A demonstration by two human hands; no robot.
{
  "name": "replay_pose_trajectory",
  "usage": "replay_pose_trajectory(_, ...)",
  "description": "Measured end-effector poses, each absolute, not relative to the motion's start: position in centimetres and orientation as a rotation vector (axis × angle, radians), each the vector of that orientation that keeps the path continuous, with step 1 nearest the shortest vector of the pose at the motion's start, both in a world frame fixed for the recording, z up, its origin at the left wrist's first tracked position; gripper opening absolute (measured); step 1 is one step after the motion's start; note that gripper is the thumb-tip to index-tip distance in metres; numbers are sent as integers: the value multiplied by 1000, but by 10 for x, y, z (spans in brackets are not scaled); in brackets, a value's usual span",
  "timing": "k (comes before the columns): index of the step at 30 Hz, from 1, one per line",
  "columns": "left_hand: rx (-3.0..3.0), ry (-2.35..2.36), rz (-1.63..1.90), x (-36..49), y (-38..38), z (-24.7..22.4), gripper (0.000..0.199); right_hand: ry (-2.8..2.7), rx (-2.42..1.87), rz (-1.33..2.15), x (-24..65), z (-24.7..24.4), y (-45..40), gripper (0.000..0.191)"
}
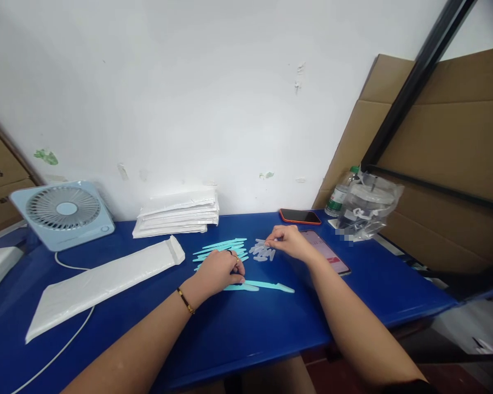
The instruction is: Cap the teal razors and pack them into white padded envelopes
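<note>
My left hand (219, 272), with a ring and a bracelet, has its fingers pressed together on the end of a turquoise stick-like piece (271, 285) that points right over the blue table (246, 339). Another turquoise piece lies alongside it. Behind this hand is a loose pile of turquoise pieces (225, 245), partly hidden by it. My right hand (288, 241) pinches at the edge of a small heap of translucent caps (263, 251); whatever is between its fingertips is too small to make out.
A phone (322, 250) lies beside my right forearm, another phone (299, 216) behind. A bottle (337, 198) and bagged cup (363, 205) stand right. White packets (178, 213), a long white packet (107, 282) and a corded fan (66, 210) are left.
</note>
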State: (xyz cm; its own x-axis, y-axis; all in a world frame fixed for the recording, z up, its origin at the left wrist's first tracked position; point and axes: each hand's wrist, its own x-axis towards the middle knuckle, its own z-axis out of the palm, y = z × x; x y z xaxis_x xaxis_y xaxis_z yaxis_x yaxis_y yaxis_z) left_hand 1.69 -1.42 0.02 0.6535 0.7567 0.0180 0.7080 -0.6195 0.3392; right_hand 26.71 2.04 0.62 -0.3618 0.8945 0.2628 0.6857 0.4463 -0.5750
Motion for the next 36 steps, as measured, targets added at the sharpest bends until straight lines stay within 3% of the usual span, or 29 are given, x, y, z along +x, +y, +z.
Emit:
replay_pose_trajectory(9, 2523, 1352, 193, 11, -14, 3, 19, -2510, -1294, 1029, 286, 20, 7, 25)
replay_pose_trajectory(14, 2560, 1446, 271, 0, -8, 6, 20, -2470, -1288, 923, 282, 18, 8, 23)
replay_pose_trajectory(20, 2560, 1652, 317, -26, 4, 19, 23, -2202, -1479, 561, 279, 9, 24, 21)
replay_pose_trajectory(24, 2550, 1498, 294, -29, -5, 26, 25, -2115, -1502, 429, 274, 6, 28, 20)
replay_pose_trajectory(29, 2554, 1268, 30, -14, -22, 23, 17, -2207, -1290, 661, 266, 9, 15, 24)
replay_pose_trajectory(36, 2444, 1351, 183, -13, -17, 16, 14, -2281, -1031, 955, 236, 6, -5, 21)
